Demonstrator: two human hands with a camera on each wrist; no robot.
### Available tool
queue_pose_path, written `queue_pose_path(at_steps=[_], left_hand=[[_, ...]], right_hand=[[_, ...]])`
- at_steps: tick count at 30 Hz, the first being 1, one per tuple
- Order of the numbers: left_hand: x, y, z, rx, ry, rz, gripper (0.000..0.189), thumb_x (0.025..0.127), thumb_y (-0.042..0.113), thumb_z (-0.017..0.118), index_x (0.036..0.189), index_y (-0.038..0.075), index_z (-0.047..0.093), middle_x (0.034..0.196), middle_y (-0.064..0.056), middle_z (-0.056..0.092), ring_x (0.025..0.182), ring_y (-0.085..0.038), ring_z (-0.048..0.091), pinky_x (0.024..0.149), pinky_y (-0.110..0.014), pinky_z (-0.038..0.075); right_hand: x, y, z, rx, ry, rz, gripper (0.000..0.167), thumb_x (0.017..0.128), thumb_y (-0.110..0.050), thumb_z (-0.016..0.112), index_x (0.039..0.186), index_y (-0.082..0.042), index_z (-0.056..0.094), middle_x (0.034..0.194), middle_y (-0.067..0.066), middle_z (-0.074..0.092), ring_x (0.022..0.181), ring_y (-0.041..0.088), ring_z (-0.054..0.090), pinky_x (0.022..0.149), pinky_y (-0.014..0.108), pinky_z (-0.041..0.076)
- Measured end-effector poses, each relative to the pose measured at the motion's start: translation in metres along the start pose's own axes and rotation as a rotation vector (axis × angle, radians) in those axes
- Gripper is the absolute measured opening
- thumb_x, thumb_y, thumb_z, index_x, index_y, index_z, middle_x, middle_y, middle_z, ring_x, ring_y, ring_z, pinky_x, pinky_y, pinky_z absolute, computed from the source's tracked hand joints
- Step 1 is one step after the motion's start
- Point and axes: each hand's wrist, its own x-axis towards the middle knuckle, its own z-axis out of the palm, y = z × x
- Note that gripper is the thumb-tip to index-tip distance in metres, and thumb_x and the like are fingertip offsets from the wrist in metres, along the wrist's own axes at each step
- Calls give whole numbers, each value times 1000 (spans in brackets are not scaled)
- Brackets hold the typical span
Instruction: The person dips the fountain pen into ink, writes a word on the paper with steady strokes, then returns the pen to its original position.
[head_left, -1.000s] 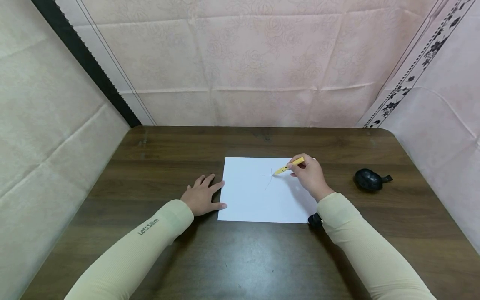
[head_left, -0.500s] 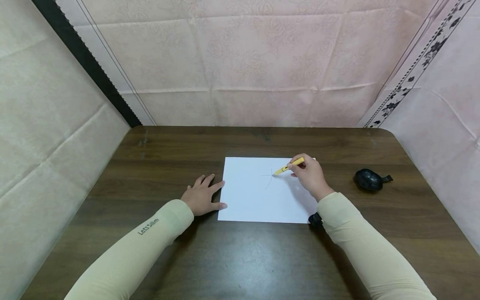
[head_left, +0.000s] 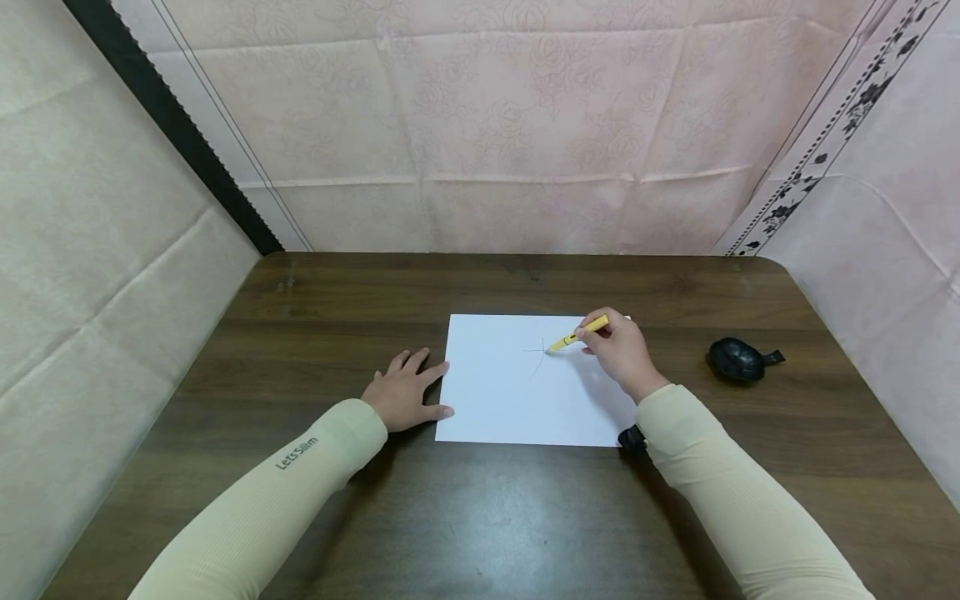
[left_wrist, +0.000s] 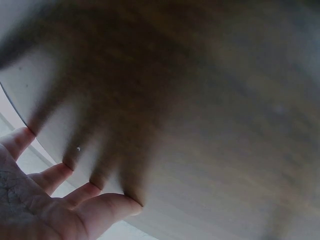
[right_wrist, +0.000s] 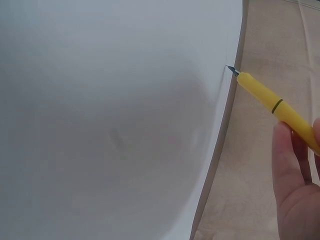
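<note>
A sheet of white paper [head_left: 495, 400] lies on the brown table, bearing a few thin crossing pen lines [head_left: 542, 350] in its upper middle. My right hand [head_left: 618, 354] pinches a yellow fountain pen [head_left: 581, 333], its nib down at the lines. The right wrist view shows the same yellow pen [right_wrist: 275, 102] with its dark nib at the paper and fingers round the barrel. At the paper's left edge my left hand [head_left: 405, 392] lies with fingers spread, thumb and index tip touching the sheet. In the left wrist view the left hand [left_wrist: 65, 205] has its fingertips down on the surface.
A black turtle-shaped object [head_left: 738, 360] sits on the table [head_left: 322, 500] to the right of the paper. A dark wrist device [head_left: 632, 439] shows beneath the right cuff. Pale cloth [head_left: 510, 125] hangs behind the table and along both sides.
The pen tip has shifted very slightly down and toward me, the right hand with it. The left hand and the paper stay put.
</note>
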Motion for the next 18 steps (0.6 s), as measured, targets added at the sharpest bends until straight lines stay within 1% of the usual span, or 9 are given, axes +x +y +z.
queue_pose_path(at_steps=[18], left_hand=[[-1,1,-2,1,0,7,74,91,56,58,152,23,33,158,-17,19,143,-44,17,100,-71,29]], right_hand=[[-3,1,-3,-34,-11,-31,17,97,-9,57,110,3,56,114,20,57,104,31,61,88,40,54]])
